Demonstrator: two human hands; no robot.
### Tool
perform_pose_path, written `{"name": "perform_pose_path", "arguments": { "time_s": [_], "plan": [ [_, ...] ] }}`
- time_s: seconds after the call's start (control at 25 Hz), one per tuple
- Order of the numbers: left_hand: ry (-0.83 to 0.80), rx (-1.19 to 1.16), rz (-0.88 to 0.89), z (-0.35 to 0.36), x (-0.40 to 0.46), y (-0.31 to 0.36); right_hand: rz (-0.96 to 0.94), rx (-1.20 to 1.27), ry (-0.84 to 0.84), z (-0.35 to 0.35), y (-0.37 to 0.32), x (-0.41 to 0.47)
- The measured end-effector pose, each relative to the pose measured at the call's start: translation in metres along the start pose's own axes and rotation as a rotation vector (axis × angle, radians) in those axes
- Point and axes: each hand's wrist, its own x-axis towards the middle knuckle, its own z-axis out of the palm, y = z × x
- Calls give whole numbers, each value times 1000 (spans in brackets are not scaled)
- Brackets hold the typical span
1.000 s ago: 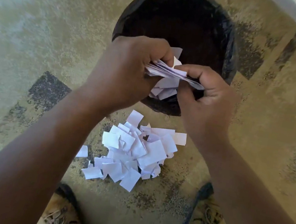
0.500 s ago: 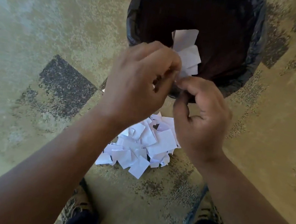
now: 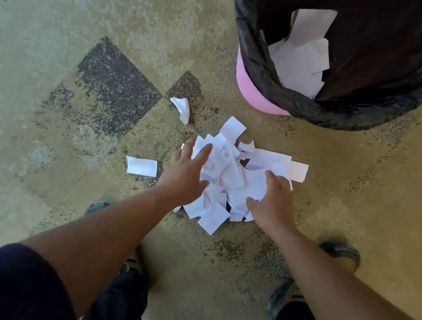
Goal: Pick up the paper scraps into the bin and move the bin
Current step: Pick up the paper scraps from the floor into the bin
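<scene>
Paper scraps (image 3: 225, 173) lie for the most part in a loose white heap on the mottled floor (image 3: 56, 54), just in front of the bin (image 3: 253, 92); two strays sit apart from the heap, one flat piece (image 3: 141, 166) to its left and one curled piece (image 3: 182, 109) nearer the bin; neither is touched. Several scraps (image 3: 302, 55) show inside the bin against its black liner, so part of the collection is judged done; the greater share remains on the floor. Left hand (image 3: 188, 173) rests on the left edge of the heap, fingers spread and nearly straight, gripping nothing; right hand (image 3: 272, 199) rests on the right edge, fingers loosely bent over the paper, no scrap visibly pinched; the two hands flank the heap as though about to gather another load. Bin stands upright, pink wall showing below the liner, just beyond the heap; neither hand touches it, so moving it is judged not yet begun.
</scene>
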Motion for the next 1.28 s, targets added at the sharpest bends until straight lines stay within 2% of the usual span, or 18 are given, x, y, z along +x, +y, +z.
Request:
{"name": "perform_pose_path", "arguments": {
  "time_s": [0.08, 0.2, 0.36, 0.56, 0.76, 0.88, 0.96, 1.12, 1.2, 1.28],
  "plan": [
    [-29, 35, 21, 3, 10, 0, 52, 24, -23, 6, 0, 9],
    [14, 51, 27, -1, 27, 1, 107, 148, 50, 8, -4, 19],
    [105, 23, 47, 0, 40, -3, 97, 575, 136, -5, -14, 9],
    [146, 56, 105, -12, 37, -16, 71, 798, 167, -15, -13, -6],
    [-38, -6, 211, -20, 34, -31, 88, 746, 27, -11, -19, 4],
    [-108, -87, 200, -17, 32, -29, 96, 755, -60, -8, -28, 12],
    [-79, -181, 167, -13, 31, -23, 97, 785, -77, -8, -35, 15],
    [95, -365, 112, -6, 29, -9, 134, 970, -108, -6, -42, 14],
    [98, -384, 79, -7, 24, -4, 144, 1029, -159, -3, -39, 13],
    [91, -369, 79, -6, 22, -5, 112, 987, -209, 2, -35, 14]
  ]
}}
